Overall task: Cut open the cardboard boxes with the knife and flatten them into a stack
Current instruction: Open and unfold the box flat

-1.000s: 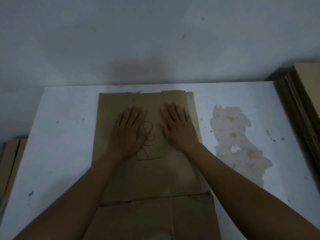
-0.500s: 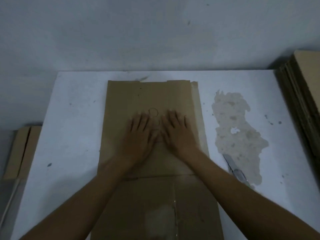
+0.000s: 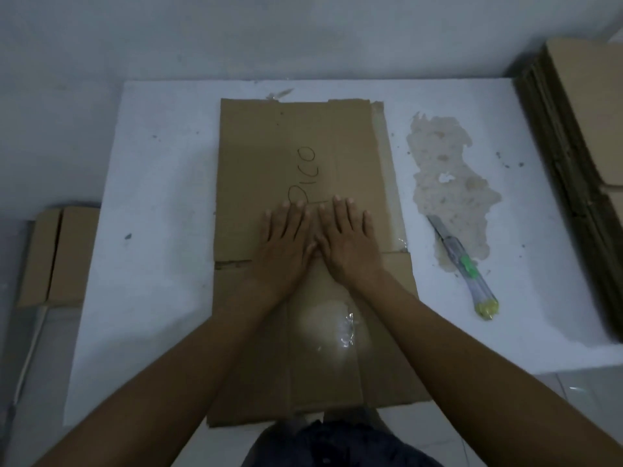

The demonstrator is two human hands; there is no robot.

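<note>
Left grip (image 3: 286, 246) and right grip (image 3: 349, 242) press flat on the cardboard (image 3: 266, 156).

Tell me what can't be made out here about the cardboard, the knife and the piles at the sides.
Head view, the only one:
- Writing on the flattened box: its near end is covered by the left hand.
- Knife: dim light and the stain beneath blur its blade end.
- Cardboard stack at right: cut off by the frame edge, so its sheet count is unknown.
- Brown box at left: too dim to tell flat from whole.
</note>
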